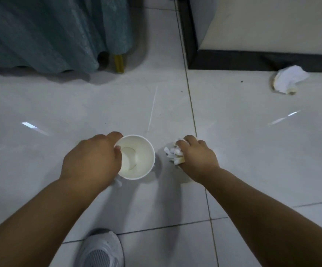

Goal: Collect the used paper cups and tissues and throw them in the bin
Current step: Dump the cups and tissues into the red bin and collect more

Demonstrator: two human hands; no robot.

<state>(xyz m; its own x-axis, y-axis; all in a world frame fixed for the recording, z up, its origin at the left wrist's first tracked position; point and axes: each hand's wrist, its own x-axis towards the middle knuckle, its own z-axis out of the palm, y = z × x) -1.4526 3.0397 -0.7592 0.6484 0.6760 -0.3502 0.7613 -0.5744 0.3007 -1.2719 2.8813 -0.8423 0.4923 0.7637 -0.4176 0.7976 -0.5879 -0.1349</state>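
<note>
- Fingers (pixel 114 136) of the left hand (pixel 90 160) pinch the near rim of the paper cup (pixel 139 157), which is upright, empty-looking and low over the floor (pixel 233 132).
- Right hand (pixel 196 158) is curled round a crumpled tissue (pixel 173 154), just beside the cup.
- Light stuff, this: thin cup walls would likely buckle under a squeeze, so the rolled rim looks the firm hold. The tissue is soft, best bunched in the palm.
- Another white wad (pixel 289 79) lies well apart, by the dark plinth (pixel 233 60). No bin in sight.
</note>
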